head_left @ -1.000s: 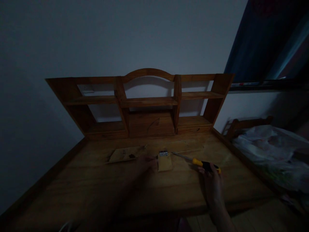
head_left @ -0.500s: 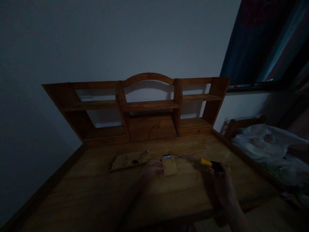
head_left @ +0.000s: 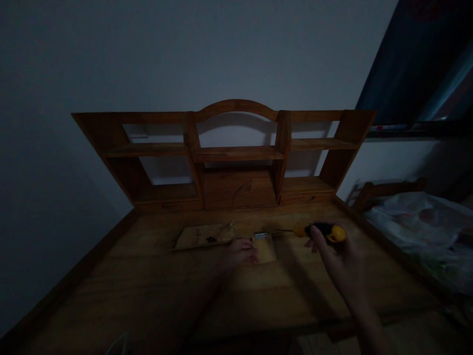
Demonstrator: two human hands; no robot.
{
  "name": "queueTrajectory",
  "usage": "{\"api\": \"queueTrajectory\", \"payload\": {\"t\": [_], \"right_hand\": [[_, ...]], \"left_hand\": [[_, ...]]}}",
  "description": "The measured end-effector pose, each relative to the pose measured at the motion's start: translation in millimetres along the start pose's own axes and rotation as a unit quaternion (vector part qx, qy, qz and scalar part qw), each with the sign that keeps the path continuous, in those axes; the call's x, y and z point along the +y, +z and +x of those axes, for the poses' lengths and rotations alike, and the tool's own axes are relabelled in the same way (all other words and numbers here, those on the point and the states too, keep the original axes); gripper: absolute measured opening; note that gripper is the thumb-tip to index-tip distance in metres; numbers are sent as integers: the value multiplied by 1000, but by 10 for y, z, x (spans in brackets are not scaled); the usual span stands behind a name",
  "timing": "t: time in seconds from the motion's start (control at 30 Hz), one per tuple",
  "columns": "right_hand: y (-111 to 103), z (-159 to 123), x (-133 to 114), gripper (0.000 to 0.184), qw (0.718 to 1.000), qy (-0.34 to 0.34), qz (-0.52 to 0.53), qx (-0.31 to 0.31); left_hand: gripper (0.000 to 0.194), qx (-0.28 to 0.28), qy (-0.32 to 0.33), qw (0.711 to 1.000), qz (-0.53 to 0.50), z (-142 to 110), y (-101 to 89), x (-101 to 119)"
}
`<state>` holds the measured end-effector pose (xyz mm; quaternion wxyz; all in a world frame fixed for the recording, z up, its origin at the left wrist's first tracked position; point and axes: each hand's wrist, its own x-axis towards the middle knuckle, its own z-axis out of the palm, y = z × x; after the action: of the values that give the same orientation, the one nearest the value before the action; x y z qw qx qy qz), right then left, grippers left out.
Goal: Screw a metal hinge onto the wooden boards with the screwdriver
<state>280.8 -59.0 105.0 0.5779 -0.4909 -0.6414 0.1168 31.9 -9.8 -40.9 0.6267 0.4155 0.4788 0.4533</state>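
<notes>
My right hand (head_left: 345, 256) is closed around the black and yellow handle of a screwdriver (head_left: 325, 231). The screwdriver's thin shaft points left, its tip close to a small shiny metal hinge (head_left: 261, 235). That hinge lies at the far edge of a small pale wooden board (head_left: 265, 250). At the board's left edge, my left hand (head_left: 242, 252) grips it with bent fingers; the thumb is hard to make out in the dim light. A longer rough piece of wood (head_left: 201, 234) with a dark knot lies just behind and left of that hand.
Everything rests on a wooden desk (head_left: 148, 286) with raised side edges. Behind stands a wooden shelf unit (head_left: 238, 154) against the wall. To the right are filled clear plastic bags (head_left: 421, 217) near a wooden chair back. A pale cord-like thing (head_left: 118, 342) shows at the bottom left.
The screwdriver has swung so its handle end points more towards me, its tip nearer the hinge. My right hand has risen and turned. The whole view has shifted slightly.
</notes>
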Motion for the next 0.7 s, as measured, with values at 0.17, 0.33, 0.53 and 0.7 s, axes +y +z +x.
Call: {"api": "queueTrajectory", "payload": {"t": [0.17,0.33,0.53,0.7], "right_hand": [[194,21,0,27,998,-10,8,-56],[262,41,-44,25,997,-39,-3,-71],[264,45,-76,25,996,-31,-11,-79],[280,50,-69,24,996,-38,-20,-78]], "left_hand": [[44,-8,-5,1000,12,21,3,-13],[44,-9,3,1000,8,79,-28,-118],[42,3,-14,1000,-14,38,8,-40],[40,30,-12,999,-18,30,13,-42]]}}
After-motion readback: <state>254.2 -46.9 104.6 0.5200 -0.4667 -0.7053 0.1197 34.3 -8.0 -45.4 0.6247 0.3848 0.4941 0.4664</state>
